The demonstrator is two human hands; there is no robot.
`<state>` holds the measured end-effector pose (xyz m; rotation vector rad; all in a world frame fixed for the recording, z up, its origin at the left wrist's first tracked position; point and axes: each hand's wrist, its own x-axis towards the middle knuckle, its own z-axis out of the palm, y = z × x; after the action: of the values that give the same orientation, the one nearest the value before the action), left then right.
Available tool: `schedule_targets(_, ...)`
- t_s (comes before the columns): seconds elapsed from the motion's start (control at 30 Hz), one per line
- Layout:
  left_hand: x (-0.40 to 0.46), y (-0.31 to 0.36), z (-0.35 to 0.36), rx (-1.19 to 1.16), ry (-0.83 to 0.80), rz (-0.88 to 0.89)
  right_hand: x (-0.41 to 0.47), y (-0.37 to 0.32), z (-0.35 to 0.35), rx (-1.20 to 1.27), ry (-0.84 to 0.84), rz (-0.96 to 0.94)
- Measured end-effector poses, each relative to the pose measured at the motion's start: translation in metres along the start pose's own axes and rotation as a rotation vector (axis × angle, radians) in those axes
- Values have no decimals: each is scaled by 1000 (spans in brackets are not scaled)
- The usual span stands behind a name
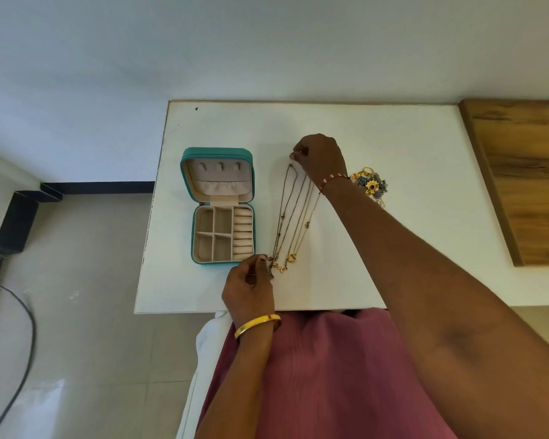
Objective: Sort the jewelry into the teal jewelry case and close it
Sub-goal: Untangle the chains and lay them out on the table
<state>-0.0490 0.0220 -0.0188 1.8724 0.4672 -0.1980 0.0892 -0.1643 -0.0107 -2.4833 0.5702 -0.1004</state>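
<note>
Several thin gold chains (293, 217) stretched taut, both hands' grip pinching their ends

Open teal square jewelry case (221, 206) lies flat on white tabletop (377, 248), beige divided compartments showing. Right hand (320, 156) pinches far ends of thin gold and dark chain necklaces (293, 217); left hand (251, 286) pinches near ends. Gold-and-blue jewelry pile (370, 183) beside right wrist.
</note>
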Motion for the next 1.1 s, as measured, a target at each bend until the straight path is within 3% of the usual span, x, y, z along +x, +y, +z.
schedule_targets(0.3, -2, 11, -16, -219, 114, -32, -106, -13, -1, 417, 300, 105)
schedule_targets(0.43, 0, 7, -27, -207, 187, -19, -161, -25, 15, 491, 209, 189)
schedule_targets(0.67, 5, 13, -44, -119, 329, -15, -188, -57, 39, 465, 51, 123)
schedule_targets(0.87, 12, 8, -45, -111, 273, -87, -181, -66, 52, 392, -54, 190)
schedule_targets(1.1, 13, 8, -41, -99, 198, -93, -168, -63, 48, 352, -45, 170)
